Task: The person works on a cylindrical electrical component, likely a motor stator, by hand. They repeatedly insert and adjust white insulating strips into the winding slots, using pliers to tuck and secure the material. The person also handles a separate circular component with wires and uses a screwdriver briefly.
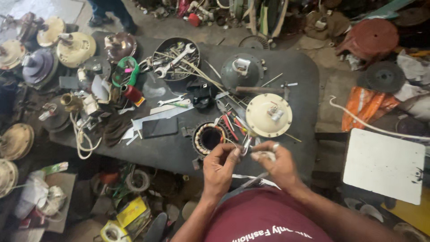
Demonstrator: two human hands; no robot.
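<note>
A thin pale wire lead [244,148] is pinched between both hands at the table's near edge, running left to the round copper-wound stator [208,138] lying flat.

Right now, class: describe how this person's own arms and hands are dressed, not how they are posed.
Both forearms are bare, with no gloves or sleeves reaching the wrists. The right hand wears a pale ring on one finger; the left hand shows none. A maroon shirt with white lettering covers the torso.

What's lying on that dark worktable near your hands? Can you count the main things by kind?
Cream round motor cover: 1
Grey domed motor cover: 1
Copper-wound stator ring: 1
Round tray of spanners: 1
Black phone: 1
Total: 5
Left hand and right hand pinch thin wires.
</note>
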